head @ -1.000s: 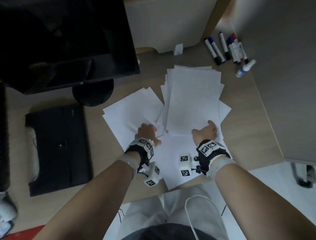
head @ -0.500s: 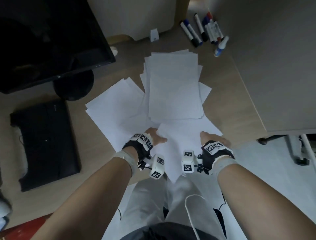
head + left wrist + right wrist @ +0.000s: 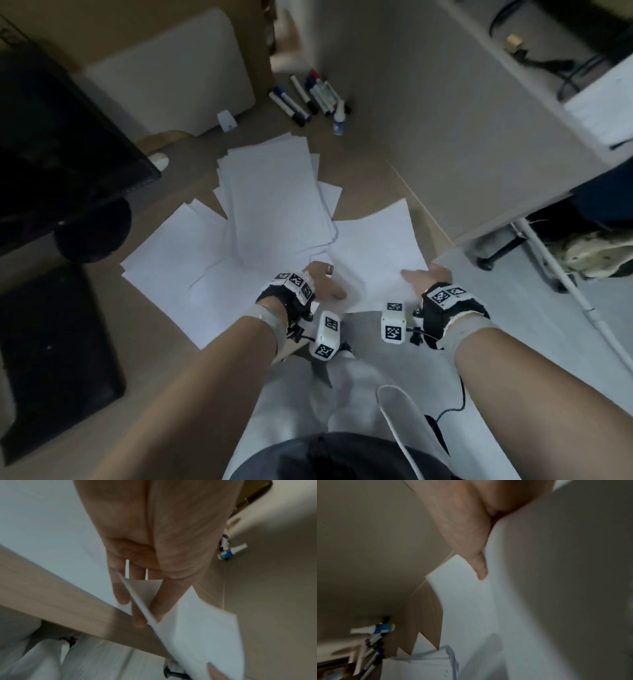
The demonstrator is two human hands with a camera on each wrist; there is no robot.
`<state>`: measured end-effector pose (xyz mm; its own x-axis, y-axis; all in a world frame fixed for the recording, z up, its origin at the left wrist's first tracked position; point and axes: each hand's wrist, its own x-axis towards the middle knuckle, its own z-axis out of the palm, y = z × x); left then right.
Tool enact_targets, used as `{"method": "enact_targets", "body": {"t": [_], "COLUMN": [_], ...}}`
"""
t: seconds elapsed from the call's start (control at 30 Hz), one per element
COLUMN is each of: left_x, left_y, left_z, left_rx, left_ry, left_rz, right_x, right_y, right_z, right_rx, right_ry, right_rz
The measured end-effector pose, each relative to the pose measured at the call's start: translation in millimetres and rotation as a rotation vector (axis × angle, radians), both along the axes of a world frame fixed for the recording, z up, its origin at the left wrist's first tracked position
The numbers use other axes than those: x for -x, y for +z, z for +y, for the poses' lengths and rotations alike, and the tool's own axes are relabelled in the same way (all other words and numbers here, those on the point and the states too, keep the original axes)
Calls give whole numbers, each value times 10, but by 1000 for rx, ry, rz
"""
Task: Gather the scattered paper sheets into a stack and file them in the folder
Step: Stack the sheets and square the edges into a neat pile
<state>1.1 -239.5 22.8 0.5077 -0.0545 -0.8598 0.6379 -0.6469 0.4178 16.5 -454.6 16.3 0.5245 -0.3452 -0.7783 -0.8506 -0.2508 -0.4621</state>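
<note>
Paper sheets (image 3: 274, 205), blank, unmarked.

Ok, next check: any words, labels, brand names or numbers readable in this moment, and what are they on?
No readable text.
Markers: label print too blurred to read.
Small spray bottle: blue label, illegible.
Wrist bands and camera blocks: black-and-white square code patterns only, no letters or digits.
Paper sheets: blank as far as the pictures show.
Black folder: no legible marking.

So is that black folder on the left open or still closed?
Closed, as far as the head view shows: the black folder lies flat on the desk as one dark slab, with no sheets in it.
</note>
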Motion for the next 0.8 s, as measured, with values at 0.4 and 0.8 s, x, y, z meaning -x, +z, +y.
{"method": "enact_targets", "body": {"t": [0.4, 0.8], "left_x": [-674, -995], "left_y": [53, -322], "left_z": [402, 2087], "left_rx": [122, -148], "left_ry": [409, 599], "left_rz": [-262, -69], "right_x": [-681, -1399], "right_y": [526, -126], "right_z": [533, 2246], "right_rx": [24, 194], "right_ry": [-109, 388], "right_rz": [-442, -84]}}
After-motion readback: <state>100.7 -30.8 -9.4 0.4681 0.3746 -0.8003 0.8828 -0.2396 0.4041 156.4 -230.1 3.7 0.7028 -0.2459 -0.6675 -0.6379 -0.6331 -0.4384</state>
